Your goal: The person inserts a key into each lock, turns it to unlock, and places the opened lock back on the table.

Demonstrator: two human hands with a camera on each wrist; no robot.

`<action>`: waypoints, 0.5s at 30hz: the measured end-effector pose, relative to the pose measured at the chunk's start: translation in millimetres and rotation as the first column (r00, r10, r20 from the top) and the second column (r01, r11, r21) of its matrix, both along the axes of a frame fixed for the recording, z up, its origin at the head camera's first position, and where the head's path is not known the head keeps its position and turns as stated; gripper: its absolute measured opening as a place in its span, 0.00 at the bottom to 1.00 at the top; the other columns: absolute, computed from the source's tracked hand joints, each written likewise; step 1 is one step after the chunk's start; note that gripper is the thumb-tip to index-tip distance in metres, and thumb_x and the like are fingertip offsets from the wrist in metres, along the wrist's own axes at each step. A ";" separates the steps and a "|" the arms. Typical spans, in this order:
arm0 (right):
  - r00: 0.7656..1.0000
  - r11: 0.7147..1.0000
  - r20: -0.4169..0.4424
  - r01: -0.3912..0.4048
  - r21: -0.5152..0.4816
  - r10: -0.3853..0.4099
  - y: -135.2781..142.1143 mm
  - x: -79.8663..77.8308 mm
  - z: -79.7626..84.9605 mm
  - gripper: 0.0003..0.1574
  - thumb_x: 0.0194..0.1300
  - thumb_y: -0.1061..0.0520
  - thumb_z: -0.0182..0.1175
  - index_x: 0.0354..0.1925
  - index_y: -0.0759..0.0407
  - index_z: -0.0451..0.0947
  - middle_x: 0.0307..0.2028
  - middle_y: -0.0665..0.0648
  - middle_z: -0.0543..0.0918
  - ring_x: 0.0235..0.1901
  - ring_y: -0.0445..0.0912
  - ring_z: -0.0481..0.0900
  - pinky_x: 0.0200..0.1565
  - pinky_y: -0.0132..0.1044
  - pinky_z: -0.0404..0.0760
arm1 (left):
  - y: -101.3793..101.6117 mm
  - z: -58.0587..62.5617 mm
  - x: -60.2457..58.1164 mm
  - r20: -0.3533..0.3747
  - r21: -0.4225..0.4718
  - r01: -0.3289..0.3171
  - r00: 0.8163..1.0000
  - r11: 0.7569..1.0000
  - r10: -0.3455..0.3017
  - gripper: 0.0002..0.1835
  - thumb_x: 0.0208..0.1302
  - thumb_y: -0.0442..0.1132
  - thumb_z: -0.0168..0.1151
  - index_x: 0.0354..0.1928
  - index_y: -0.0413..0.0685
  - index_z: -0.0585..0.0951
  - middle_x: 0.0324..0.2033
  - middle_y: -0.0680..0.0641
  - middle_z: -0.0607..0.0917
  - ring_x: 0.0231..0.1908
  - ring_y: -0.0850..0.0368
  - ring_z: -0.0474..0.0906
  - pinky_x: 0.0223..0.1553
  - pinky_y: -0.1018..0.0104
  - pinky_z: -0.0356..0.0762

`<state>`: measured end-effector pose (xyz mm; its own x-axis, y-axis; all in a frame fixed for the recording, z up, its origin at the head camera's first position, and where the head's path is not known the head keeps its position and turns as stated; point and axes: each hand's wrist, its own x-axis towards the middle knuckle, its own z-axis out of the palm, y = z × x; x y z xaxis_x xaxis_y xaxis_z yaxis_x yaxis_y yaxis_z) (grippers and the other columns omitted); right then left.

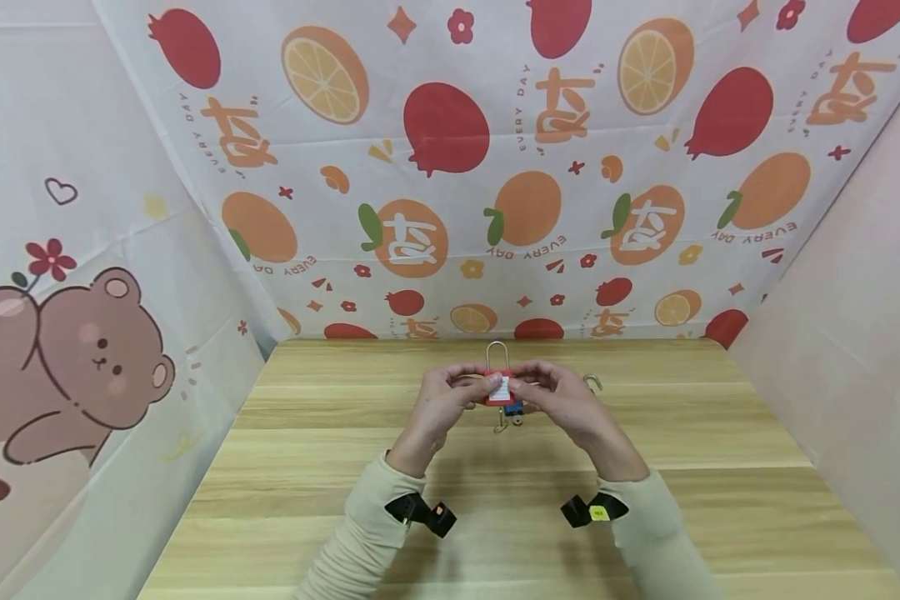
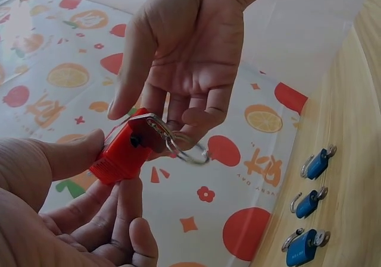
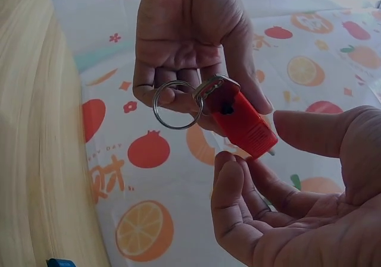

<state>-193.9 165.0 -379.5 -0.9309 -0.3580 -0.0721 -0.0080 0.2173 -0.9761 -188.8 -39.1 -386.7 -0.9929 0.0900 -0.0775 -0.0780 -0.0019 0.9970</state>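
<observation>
A red padlock (image 1: 500, 400) with a white label and a tall metal shackle (image 1: 498, 344) is held upright over the far part of the table. My left hand (image 1: 437, 408) pinches its left side, thumb on the label face and fingers behind. On the other side, my right hand (image 1: 573, 407) pinches it between thumb and fingers. A key (image 2: 143, 118) sits at the padlock's underside, and a metal ring (image 3: 177, 104) hangs from it. Both wrist views show this underside tilted toward the camera.
Three blue padlocks, one at the back (image 2: 318, 163), one in the middle (image 2: 307, 203) and one in front (image 2: 301, 249), lie on the wooden table (image 1: 300, 467) with shackles swung out. A fruit-print cloth (image 1: 450, 208) hangs behind the table's far edge, with pale cloths at both sides.
</observation>
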 end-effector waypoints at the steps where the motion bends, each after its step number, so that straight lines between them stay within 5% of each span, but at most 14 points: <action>1: 1.000 1.000 0.000 -0.002 0.001 0.002 -0.3 -0.1 0.1 0.29 0.73 0.50 0.61 0.64 0.65 0.72 0.54 0.62 0.80 0.47 0.46 0.81 0.52 0.46 0.83 | 0.1 0.0 0.2 -0.001 -0.001 0.002 1.000 1.000 -0.002 0.14 0.63 0.41 0.72 0.47 0.40 0.86 0.32 0.51 0.90 0.31 0.65 0.82 0.36 0.67 0.75; 15: 0.999 0.998 0.030 0.026 -0.055 -0.025 -4.0 -0.2 -0.1 0.25 0.72 0.55 0.63 0.60 0.69 0.74 0.46 0.55 0.84 0.41 0.41 0.83 0.50 0.43 0.85 | 0.6 0.5 1.9 0.003 -0.013 0.009 1.000 1.000 -0.009 0.15 0.65 0.42 0.70 0.48 0.41 0.86 0.32 0.52 0.90 0.31 0.65 0.82 0.37 0.67 0.77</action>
<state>-194.1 161.0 -379.7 -0.9376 -0.3383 -0.0803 0.0259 0.1622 -0.9864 -186.9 -38.6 -386.3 -0.9918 0.0982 -0.0820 -0.0812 0.0120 0.9966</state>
